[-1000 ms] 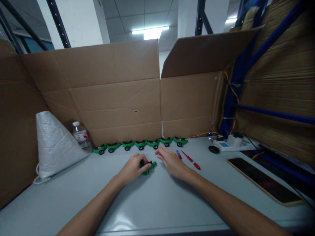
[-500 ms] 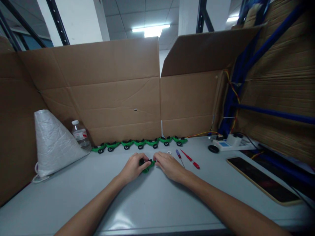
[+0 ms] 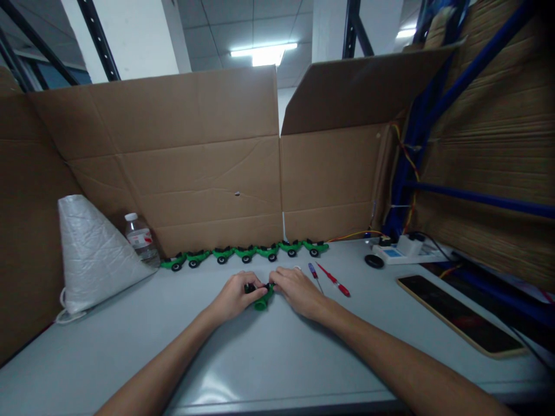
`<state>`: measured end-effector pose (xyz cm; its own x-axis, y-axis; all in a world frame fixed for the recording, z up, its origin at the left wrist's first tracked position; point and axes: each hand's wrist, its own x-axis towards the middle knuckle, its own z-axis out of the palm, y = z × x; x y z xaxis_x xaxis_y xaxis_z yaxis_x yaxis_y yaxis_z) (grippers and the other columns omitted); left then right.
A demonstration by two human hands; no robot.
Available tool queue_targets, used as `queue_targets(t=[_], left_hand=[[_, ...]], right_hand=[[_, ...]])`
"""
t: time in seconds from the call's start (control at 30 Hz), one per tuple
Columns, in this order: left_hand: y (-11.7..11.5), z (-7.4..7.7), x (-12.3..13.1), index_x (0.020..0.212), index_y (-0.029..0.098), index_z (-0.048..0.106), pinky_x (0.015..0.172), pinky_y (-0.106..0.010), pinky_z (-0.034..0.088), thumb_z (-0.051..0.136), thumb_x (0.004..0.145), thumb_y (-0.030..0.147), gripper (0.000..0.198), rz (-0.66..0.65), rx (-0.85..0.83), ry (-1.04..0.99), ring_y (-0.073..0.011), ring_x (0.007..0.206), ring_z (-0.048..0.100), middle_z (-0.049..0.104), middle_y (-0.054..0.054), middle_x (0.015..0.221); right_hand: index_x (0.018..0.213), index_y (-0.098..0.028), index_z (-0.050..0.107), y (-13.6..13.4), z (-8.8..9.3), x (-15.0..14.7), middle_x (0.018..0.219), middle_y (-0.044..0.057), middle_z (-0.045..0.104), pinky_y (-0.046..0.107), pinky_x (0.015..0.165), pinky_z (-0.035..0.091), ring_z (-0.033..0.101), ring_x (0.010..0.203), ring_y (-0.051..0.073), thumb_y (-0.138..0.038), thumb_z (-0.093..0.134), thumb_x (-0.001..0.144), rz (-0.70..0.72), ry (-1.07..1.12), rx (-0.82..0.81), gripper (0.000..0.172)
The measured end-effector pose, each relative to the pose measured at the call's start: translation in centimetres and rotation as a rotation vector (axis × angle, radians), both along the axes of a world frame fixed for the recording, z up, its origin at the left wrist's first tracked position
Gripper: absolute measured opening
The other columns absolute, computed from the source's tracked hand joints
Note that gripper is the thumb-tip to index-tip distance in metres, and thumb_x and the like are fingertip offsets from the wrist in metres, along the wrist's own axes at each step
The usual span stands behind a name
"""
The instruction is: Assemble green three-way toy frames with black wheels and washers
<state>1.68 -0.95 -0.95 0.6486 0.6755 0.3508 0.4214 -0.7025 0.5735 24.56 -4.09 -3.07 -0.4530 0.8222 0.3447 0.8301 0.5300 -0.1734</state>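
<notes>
Left end to just right of centre, back of the desk (image 3: pixel 208 358): row of seven green toy vehicles (image 3: pixel 223 254), upright, black wheels showing, along the cardboard wall (image 3: pixel 195 190). Judged done, or at least set aside; whether every one is complete can't be told at this size. Centre, in front of the row and apart from it: one more, the held toy (image 3: pixel 261 303), partly covered by fingers. Looks like the piece in progress, handling underway, not yet lined up with the others. What it lacks, if anything, can't tell. Right of it: purple-handled screwdriver (image 3: pixel 313 270) and red screwdriver (image 3: pixel 335 281), both lying on the desk, neither in use.

Pose. Left forearm comes in from the lower left, angled up to centre; left hand (image 3: pixel 236 296) is closed round the toy's left part, thumb along the near side, back of the hand up. Right forearm enters from the lower right; right hand (image 3: pixel 299 293) is palm down, fingers bunched narrow and touching the toy's right end. Pinching or just pressing: can't tell. Whether the toy rests on the desk: unclear.
</notes>
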Motion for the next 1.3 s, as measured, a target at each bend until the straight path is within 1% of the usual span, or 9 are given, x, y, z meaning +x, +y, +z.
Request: queue_targets(t=[0.13,0.3,0.5,0.6,0.77,0.87,0.97,1.17,1.3], left_hand=[[-0.1,0.2,0.0,0.086,0.017,0.073,0.081,-0.031,0.049,0.064,0.099,0.05,0.037,-0.028,-0.005,0.017,-0.0195,0.083,0.064,0.072,-0.008,0.087],[0.0,0.4,0.1,0.085,0.015,0.069,0.073,-0.028,0.047,0.064,0.098,0.05,0.037,-0.08,-0.101,0.002,-0.0167,0.077,0.06,0.068,-0.006,0.085],[0.1,0.5,0.0,0.087,0.015,0.069,0.08,-0.029,0.049,0.065,0.099,0.049,0.036,-0.131,-0.147,-0.015,-0.0178,0.083,0.062,0.069,-0.007,0.088],[-0.1,0.5,-0.1,0.09,0.015,0.069,0.08,-0.029,0.05,0.063,0.1,0.048,0.035,-0.115,-0.135,-0.02,-0.0181,0.083,0.062,0.07,-0.007,0.09],[-0.1,0.5,0.1,0.097,0.016,0.077,0.086,-0.032,0.052,0.064,0.1,0.048,0.035,-0.073,-0.092,-0.024,-0.0222,0.093,0.068,0.075,-0.01,0.098],[0.0,0.6,0.1,0.1,0.018,0.08,0.088,-0.032,0.052,0.065,0.099,0.049,0.035,-0.063,-0.082,-0.025,-0.0235,0.098,0.07,0.077,-0.011,0.102],[0.0,0.6,0.2,0.104,0.02,0.081,0.094,-0.032,0.051,0.064,0.1,0.046,0.032,-0.077,-0.05,-0.032,-0.0232,0.102,0.07,0.077,-0.01,0.106],[0.1,0.1,0.3,0.113,0.023,0.081,0.102,-0.036,0.049,0.064,0.101,0.041,0.028,-0.103,-0.011,-0.047,-0.0237,0.108,0.067,0.077,-0.01,0.113],[0.1,-0.3,0.4,0.109,0.02,0.079,0.097,-0.035,0.05,0.067,0.098,0.042,0.027,-0.077,-0.047,-0.08,-0.0236,0.105,0.068,0.076,-0.01,0.109]], right_hand=[[0.102,-0.02,0.061,-0.3,0.3,0.1,0.104,0.005,0.067,0.032,0.08,0.03,0.061,0.095,0.021,-0.012,0.055,0.105,0.025,-0.02,0.015,0.01],[0.101,-0.02,0.062,-0.5,0.4,0.2,0.102,0.005,0.067,0.032,0.079,0.028,0.06,0.095,0.021,-0.005,0.051,0.102,0.059,-0.056,0.038,0.019],[0.1,-0.021,0.062,-0.4,0.3,0.4,0.1,0.004,0.066,0.032,0.078,0.027,0.059,0.091,0.02,-0.006,0.051,0.103,0.085,-0.043,0.059,0.019],[0.1,-0.021,0.061,-0.3,0.3,0.5,0.102,0.004,0.066,0.033,0.08,0.028,0.059,0.093,0.02,-0.007,0.051,0.103,0.089,-0.029,0.051,0.017],[0.099,-0.02,0.058,-0.1,0.5,0.6,0.101,0.004,0.068,0.033,0.083,0.03,0.06,0.096,0.022,-0.014,0.054,0.105,0.056,0.016,0.06,0.009],[0.098,-0.02,0.057,-0.1,0.9,0.8,0.1,0.005,0.068,0.034,0.084,0.031,0.059,0.097,0.022,-0.011,0.054,0.104,0.023,0.031,0.074,0.011],[0.098,-0.02,0.057,-0.1,1.2,0.8,0.1,0.006,0.067,0.033,0.084,0.034,0.058,0.096,0.023,-0.009,0.051,0.103,0.026,0.109,0.055,0.013],[0.099,-0.021,0.054,-0.6,1.3,-0.1,0.103,0.005,0.062,0.032,0.085,0.04,0.057,0.096,0.021,-0.014,0.053,0.104,0.094,0.342,-0.001,0.009],[0.1,-0.022,0.054,-0.7,1.3,-0.5,0.104,0.005,0.062,0.031,0.088,0.043,0.057,0.099,0.021,-0.013,0.053,0.103,0.145,0.432,-0.02,0.009]])
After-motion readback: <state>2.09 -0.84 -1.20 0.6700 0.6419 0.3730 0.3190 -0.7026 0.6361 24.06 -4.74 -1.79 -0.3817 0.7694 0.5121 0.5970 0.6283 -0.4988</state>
